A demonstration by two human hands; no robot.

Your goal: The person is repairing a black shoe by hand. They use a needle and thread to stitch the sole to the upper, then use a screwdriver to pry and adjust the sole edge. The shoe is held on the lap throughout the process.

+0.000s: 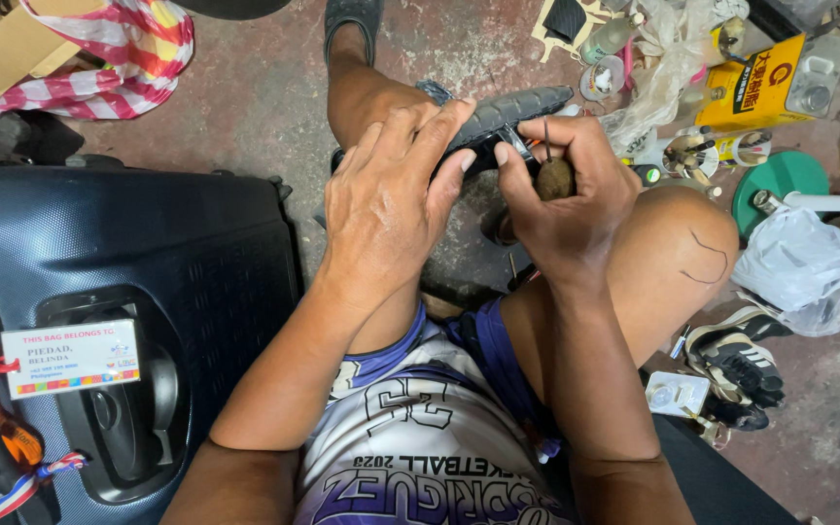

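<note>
My left hand (386, 199) presses down on a dark shoe (512, 112) that rests across my knee, sole side up. My right hand (571, 194) grips a tool with a rounded brown wooden handle (555, 179); its thin metal shaft points at the shoe's edge near a small metal part. Both hands meet at the middle of the shoe, and the left hand hides much of it.
A dark hard-shell suitcase (99, 292) with a tag lies at the left. A striped bag (109, 58) sits at the top left. Cans, a yellow tin (765, 87), plastic bags (799, 267) and a sneaker (736, 365) crowd the right side on the concrete floor.
</note>
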